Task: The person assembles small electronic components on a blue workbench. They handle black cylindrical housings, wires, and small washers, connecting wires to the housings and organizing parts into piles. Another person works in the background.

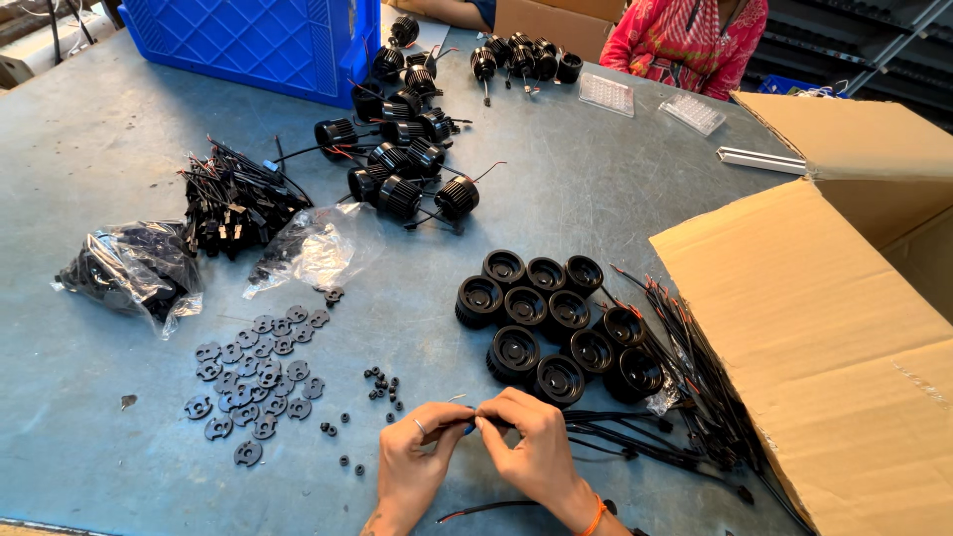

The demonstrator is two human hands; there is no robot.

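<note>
Hands met at bottom centre of the frame over the grey surface (pixel 119 129). Left hand (pixel 415 459) had its fingertips pinched on a thin black wire (pixel 596 425), and right hand (pixel 531 447) pinched the same wire just beside it, fingers curled in; what sat at the pinch point was too small to tell. The wire ran right into a loose bundle of black wires (pixel 695 397) lying against a tilted cardboard box (pixel 824 337) at right. Just above the hands sat a cluster of black round housings (pixel 556 318). Flat black discs (pixel 253 367) lay scattered at lower left, tiny black beads (pixel 382 385) between them and the hands. Clear bags of black parts (pixel 134 268) sat at left, wired housings (pixel 407 159) at upper centre beside a blue crate (pixel 248 40).
</note>
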